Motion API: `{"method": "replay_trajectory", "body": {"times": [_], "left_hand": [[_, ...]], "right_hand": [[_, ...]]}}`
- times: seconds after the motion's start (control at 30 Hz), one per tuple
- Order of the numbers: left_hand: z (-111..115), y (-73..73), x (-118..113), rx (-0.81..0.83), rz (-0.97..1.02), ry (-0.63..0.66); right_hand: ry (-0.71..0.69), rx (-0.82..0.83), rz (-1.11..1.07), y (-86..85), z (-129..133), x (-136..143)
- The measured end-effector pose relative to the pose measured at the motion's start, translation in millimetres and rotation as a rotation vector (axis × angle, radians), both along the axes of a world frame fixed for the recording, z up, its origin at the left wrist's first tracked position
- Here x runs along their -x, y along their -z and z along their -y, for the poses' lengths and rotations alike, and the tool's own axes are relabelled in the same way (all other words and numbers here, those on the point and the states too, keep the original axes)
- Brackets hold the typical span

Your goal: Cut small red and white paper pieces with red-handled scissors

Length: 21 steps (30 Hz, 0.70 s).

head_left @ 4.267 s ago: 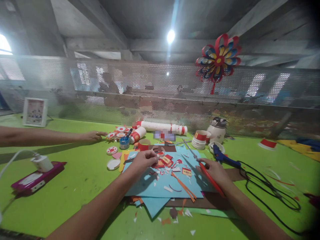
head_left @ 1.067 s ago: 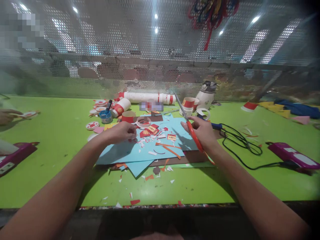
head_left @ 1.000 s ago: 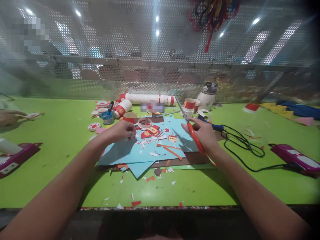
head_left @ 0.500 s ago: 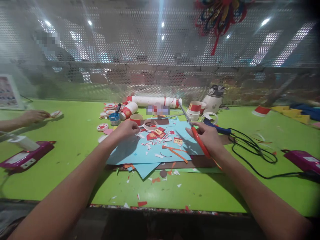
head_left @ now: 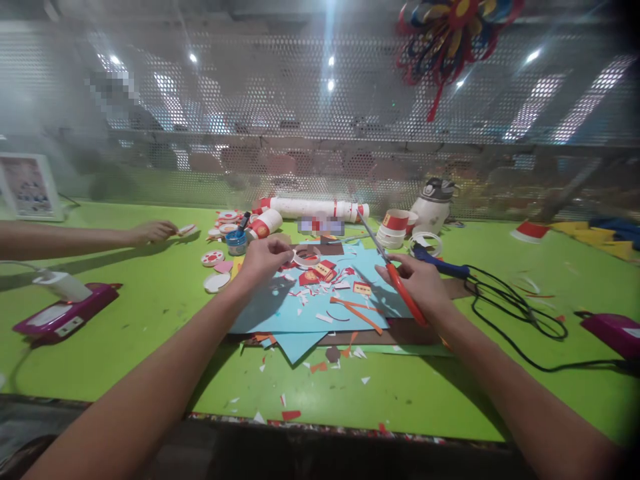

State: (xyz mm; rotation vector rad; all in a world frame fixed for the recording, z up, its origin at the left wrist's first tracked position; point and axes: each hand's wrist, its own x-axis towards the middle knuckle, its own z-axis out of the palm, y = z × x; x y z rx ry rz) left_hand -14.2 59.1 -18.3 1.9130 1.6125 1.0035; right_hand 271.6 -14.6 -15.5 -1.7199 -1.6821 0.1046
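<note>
My right hand holds a pair of scissors by their orange-red handles, the blades pointing up and away over the blue paper. My left hand is closed in a pinch above the paper's left side; whatever lies between the fingertips is too small to make out. Just beyond those fingertips is a white ring. Red and white paper scraps, small red pieces with a yellow label and orange strips lie on the paper between my hands.
A glue gun with a black cord lies right, near a purple power strip; another power strip sits left. Behind are a blue jar, a white tube, stacked rings and a bottle. Another person's hand reaches in.
My left hand has moved slightly right, closer to the white ring. The other person's hand has moved right with a small white-and-red piece. My right hand keeps the scissors; the view has shifted a little.
</note>
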Motion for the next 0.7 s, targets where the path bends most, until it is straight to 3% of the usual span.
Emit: {"method": "replay_trajectory", "body": {"times": [0.2,0.3,0.5,0.7], "left_hand": [[-8.6,8.5,12.4,-0.039,0.032,-0.079],[-7.0,6.8,14.2,-0.047,-0.052,-0.077],[6.4,6.5,-4.0,-0.075,-0.291,-0.007],[5.2,12.6,-4.8,0.016,-0.404,0.006]], "right_hand": [[0.014,0.006,-0.011,-0.1,0.5,1.8],[0.007,0.002,-0.013,-0.4,0.8,3.2],[-0.005,0.014,-0.007,1.4,-0.2,2.9],[-0.015,0.027,-0.011,3.3,-1.3,2.5]]}}
